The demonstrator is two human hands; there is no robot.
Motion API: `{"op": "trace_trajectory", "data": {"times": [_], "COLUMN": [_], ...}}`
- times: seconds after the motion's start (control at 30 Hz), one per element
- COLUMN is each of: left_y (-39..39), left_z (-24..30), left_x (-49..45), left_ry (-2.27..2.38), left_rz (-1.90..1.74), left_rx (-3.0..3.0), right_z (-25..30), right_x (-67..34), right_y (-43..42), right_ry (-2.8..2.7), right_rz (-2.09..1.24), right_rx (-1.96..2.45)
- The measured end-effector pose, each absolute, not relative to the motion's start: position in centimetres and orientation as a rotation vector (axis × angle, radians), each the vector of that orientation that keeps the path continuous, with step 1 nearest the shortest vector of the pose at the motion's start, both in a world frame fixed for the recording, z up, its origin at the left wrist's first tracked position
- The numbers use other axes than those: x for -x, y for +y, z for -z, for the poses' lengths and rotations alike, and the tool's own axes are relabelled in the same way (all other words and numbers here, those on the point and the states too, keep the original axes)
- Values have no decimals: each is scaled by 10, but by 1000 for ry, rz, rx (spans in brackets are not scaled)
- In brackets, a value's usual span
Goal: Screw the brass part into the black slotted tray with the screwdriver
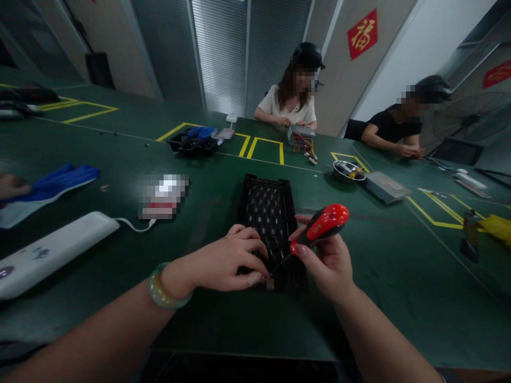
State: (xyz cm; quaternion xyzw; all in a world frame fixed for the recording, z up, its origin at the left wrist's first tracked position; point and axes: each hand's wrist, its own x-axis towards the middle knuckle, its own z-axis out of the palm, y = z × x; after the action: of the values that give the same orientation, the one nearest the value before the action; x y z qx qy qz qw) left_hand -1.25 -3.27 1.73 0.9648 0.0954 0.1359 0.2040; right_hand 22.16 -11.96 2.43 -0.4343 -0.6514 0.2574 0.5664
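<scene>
A black perforated metal case lies on the green table straight in front of me. My left hand, with a pale green bangle on the wrist, presses down on the case's near end, fingers curled and pinched at the near edge. My right hand grips a screwdriver with a red and black handle. Its thin shaft slants down to the left and its tip meets the case beside my left fingertips.
A white power strip with a cord lies at left, blue gloves behind it. Two people sit at the far side with a small power supply unit, a metal bowl and a grey box. Black trays stand further back.
</scene>
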Motion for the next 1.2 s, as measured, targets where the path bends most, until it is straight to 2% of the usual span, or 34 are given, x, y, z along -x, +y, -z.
{"op": "trace_trajectory", "data": {"times": [0.27,1.2], "left_y": [-30,-27], "left_z": [-16,-17], "left_x": [14,16], "left_ry": [206,223], "left_rz": [-438,-470], "left_rx": [-2667,-2661], "right_z": [-7,7], "right_x": [-231,-244], "right_y": [-89,-73], "right_ry": [-1097,-1092], "right_rz": [-441,-474], "right_rx": [1156,1248]}}
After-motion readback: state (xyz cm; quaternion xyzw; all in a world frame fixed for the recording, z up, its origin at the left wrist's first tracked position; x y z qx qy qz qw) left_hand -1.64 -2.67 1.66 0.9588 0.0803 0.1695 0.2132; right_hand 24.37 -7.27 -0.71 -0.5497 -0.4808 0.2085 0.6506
